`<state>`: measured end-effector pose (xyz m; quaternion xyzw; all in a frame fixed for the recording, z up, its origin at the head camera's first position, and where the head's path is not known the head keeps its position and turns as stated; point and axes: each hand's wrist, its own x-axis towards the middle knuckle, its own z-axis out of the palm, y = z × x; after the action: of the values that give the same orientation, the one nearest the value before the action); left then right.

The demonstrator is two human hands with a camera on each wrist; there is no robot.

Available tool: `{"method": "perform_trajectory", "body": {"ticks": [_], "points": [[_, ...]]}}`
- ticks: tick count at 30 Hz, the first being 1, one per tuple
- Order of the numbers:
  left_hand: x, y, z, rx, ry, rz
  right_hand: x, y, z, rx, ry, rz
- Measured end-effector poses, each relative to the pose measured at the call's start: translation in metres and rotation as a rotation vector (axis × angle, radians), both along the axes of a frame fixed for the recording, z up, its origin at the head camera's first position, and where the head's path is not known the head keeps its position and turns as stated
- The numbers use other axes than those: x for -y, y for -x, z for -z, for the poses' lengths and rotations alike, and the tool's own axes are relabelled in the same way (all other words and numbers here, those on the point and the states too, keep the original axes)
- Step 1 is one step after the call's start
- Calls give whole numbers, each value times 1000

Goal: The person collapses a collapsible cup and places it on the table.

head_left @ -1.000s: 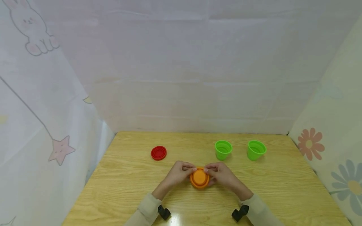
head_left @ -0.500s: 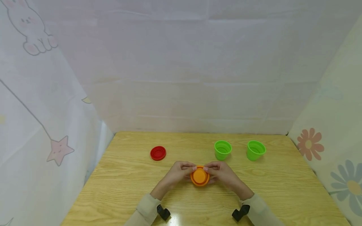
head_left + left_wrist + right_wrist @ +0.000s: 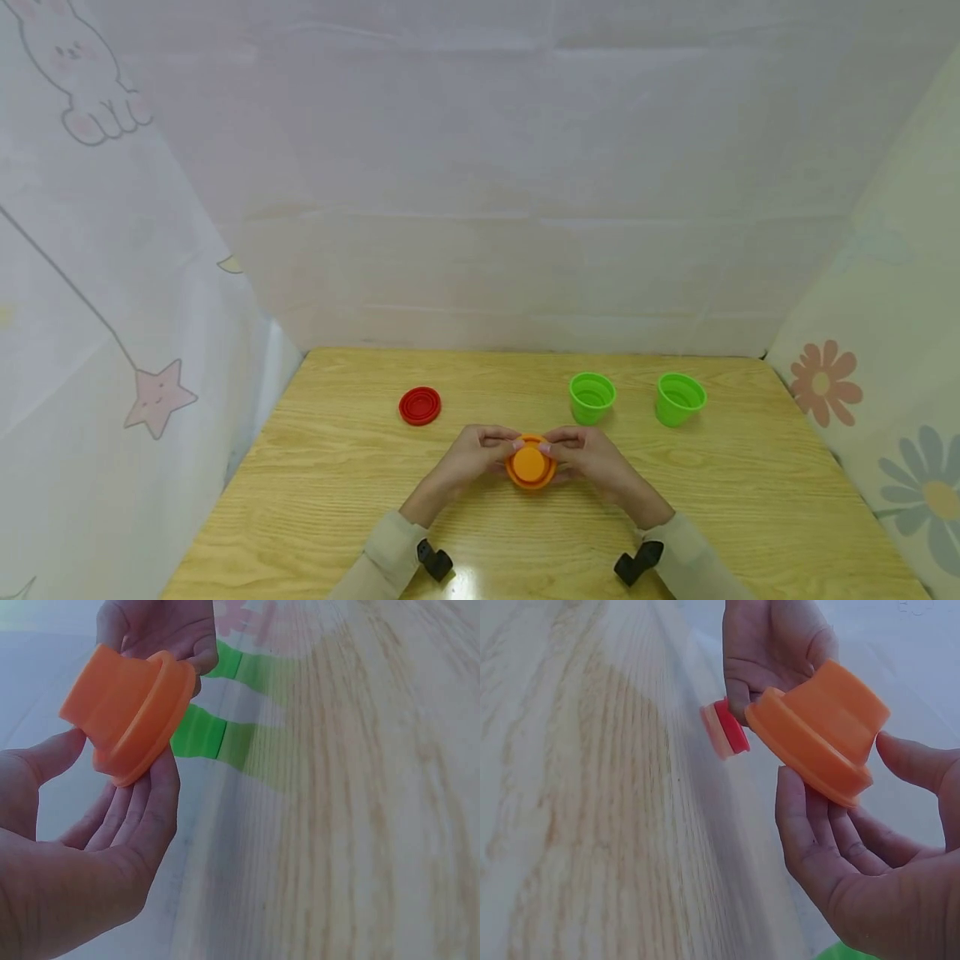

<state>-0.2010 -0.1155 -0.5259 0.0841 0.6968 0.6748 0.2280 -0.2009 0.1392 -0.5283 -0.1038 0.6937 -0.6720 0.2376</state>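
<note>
An orange collapsible cup (image 3: 530, 463), partly extended in stepped rings, is held between both hands above the table, its round base turned toward the head camera. On one side the left hand (image 3: 476, 460) pinches it, the thumb by the narrow part and the fingers under the wide rim, as the left wrist view shows. Opposite, the right hand (image 3: 591, 463) grips the cup the same way, plain in the right wrist view. A red collapsible cup (image 3: 420, 406) lies flattened beyond the left hand. Two green cups (image 3: 592, 398), (image 3: 680, 399) stand extended and upright beyond the right hand.
The wooden table (image 3: 337, 483) reaches back to a pale cloth wall (image 3: 525, 208). Printed cloth sheets close off the left and right sides. A black wrist camera (image 3: 434, 560) sits at the left cuff, another (image 3: 638, 563) at the right.
Both hands, still gripping the orange cup, have shifted it slightly away from the body. Its tilt has changed a little. The red and green cups stay where they were.
</note>
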Motion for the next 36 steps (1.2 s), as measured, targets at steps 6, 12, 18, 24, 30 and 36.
{"method": "perform_trajectory", "body": {"ticks": [6,12,18,24,30,36], "points": [[0,0,-2,1,-1,-6,-2,0,-1,-1,15,-28],[-1,-1,-4,-10,17,3,-3,-1,0,-26,9,-42],[-1,-1,-2,-14,-3,27,1,-2,-2,-64,-42,-13],[0,-2,1,-35,1,41,5,-4,-1,-111,-78,-6],[1,-1,1,-14,-24,55,5,-6,-4,-119,-95,47],[3,0,1,-11,-43,69,4,-7,-5,-107,-86,53]]}}
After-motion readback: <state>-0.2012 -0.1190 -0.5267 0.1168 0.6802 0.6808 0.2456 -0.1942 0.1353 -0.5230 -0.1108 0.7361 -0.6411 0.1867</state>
